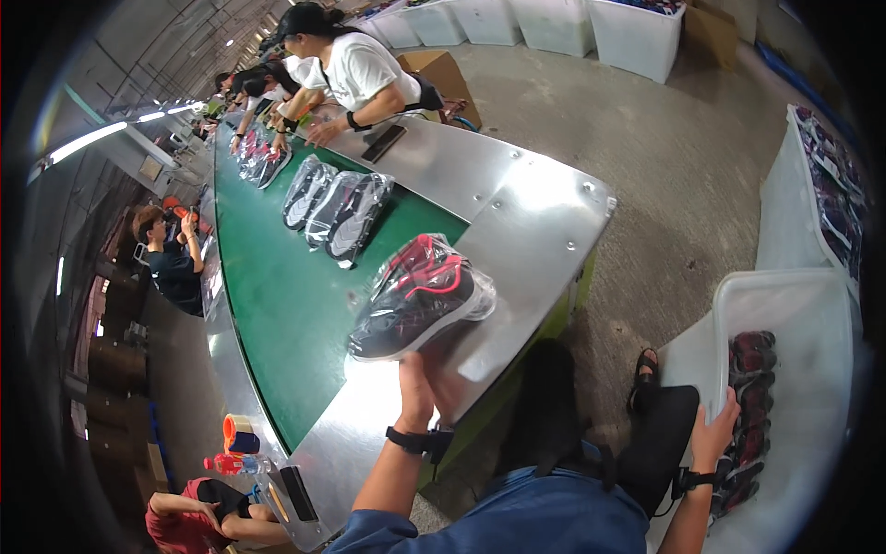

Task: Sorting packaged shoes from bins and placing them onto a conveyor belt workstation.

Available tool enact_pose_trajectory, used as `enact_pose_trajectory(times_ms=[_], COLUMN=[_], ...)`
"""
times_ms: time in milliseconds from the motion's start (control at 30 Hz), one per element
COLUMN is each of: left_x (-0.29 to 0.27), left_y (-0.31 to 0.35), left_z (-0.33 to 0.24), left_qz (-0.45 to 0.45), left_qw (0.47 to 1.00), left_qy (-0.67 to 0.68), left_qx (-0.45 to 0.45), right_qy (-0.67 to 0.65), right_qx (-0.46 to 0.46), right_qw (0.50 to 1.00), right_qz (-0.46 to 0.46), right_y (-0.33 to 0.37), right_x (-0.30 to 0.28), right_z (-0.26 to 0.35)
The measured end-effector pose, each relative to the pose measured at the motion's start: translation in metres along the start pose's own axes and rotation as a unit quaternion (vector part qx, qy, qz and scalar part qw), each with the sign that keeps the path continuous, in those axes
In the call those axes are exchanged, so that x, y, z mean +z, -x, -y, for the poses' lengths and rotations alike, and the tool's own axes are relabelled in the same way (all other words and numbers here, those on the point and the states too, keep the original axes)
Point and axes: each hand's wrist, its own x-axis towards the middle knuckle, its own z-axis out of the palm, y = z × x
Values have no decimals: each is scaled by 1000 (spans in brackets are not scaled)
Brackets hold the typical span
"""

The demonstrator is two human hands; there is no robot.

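Note:
A pair of black sneakers with red laces (pixel 420 291) in a clear plastic bag is at the near end of the green conveyor belt (pixel 277 314), over the metal edge. My left hand (pixel 415 392) grips the bagged pair from its near side, thumb showing and the other fingers mostly hidden beneath. Down at my right side, my right hand (pixel 715 432) is closed over the rim of a white plastic bin (pixel 688 360). Inside that bin, several dark and red shoes (pixel 752 406) stand in a row.
More bagged grey-and-black shoes (pixel 337 208) lie farther along the belt. Several co-workers (pixel 365 78) line the belt's far side and its left side. A phone (pixel 383 143) rests on the metal edge; tape rolls (pixel 240 434) and a bottle (pixel 231 463) are at left. Another full bin (pixel 794 203) stands right.

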Motion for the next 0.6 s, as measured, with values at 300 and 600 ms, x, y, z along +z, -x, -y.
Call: enact_pose_trajectory(times_ms=[300, 600], left_x=[6, -16], left_y=[-63, -73], left_z=[-20, 4], left_qz=[-148, -101], left_qw=[909, 892], left_qy=[378, 431], left_qx=[-97, -88], right_qy=[-17, -3], right_qx=[-19, -17], right_qw=[1000, 1000], right_qz=[-10, -2], right_y=[0, 5], right_x=[-4, -2], right_z=[1, -7])
